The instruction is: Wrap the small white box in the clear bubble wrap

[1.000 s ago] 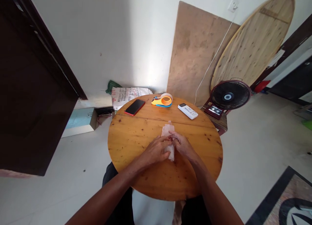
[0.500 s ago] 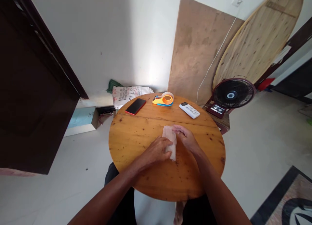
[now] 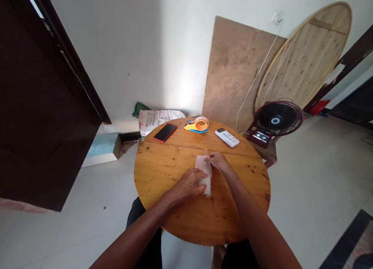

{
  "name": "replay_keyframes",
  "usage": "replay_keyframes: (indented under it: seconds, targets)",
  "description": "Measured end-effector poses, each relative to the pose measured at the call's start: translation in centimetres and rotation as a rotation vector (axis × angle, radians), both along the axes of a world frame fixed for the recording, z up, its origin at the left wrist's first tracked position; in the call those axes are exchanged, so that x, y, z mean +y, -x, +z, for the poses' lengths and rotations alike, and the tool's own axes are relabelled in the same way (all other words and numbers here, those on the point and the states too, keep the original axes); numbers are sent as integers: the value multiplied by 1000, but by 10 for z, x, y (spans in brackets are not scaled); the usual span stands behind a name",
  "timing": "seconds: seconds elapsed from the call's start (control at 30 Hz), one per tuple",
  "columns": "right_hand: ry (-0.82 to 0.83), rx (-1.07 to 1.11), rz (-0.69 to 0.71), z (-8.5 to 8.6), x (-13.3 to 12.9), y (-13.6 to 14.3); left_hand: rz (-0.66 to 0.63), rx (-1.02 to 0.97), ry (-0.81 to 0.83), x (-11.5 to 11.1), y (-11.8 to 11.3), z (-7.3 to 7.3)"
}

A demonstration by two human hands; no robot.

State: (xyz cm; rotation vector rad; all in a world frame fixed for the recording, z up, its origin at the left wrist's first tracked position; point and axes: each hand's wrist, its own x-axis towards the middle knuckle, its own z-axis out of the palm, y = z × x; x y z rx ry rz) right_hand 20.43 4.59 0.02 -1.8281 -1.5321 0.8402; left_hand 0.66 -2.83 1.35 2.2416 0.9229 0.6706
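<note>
A whitish, translucent wrapped bundle [image 3: 204, 164] lies upright-lengthwise on the round wooden table [image 3: 157, 168]. My left hand [image 3: 194, 181] grips its lower left side, thumb and fingers around it. At its upper right edge my right hand [image 3: 217, 160] is closed, fingertips pinching something too small to make out. A small clear strip shows just above the bundle's top end. Whatever is inside the wrapping is hidden.
Along the table's far side lie a red-edged phone [image 3: 165, 132], an orange and blue tape dispenser [image 3: 197, 125] and a white remote-like device [image 3: 227, 137]. A fan [image 3: 274, 120] stands beyond the table's right edge, with boards [image 3: 236, 67] against the wall.
My right hand's fingers have curled from a more stretched pose into a pinch by the bundle's top. A clear strip now shows there. The camera view has shifted slightly.
</note>
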Motion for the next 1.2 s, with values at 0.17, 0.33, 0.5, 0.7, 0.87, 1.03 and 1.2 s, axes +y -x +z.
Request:
replay_keyframes:
  seconds: [0.17, 0.33, 0.5, 0.7, 0.87, 1.03, 1.2]
  targets:
    - [18, 110, 35, -7, 7, 4, 14, -10, 4, -2, -1, 3]
    - [-88, 208, 62, -2, 3, 8, 37, 34, -102, -8, 0, 1]
    - [-169, 282, 96, 20, -17, 12, 104, 53, -124, -16, 3, 2]
    - [-233, 353, 237, 41, -48, 15, 127, -18, -84, -19, 1, -6]
    - [-289, 304, 246, 45, -67, 17, 138, -107, -87, -18, -2, -17]
    - [-300, 259, 178, 43, -69, 22, 170, -139, -72, -19, -4, -18]
    - [-333, 239, 184, 40, -71, 26, 330, -152, -39, -23, -6, -21]
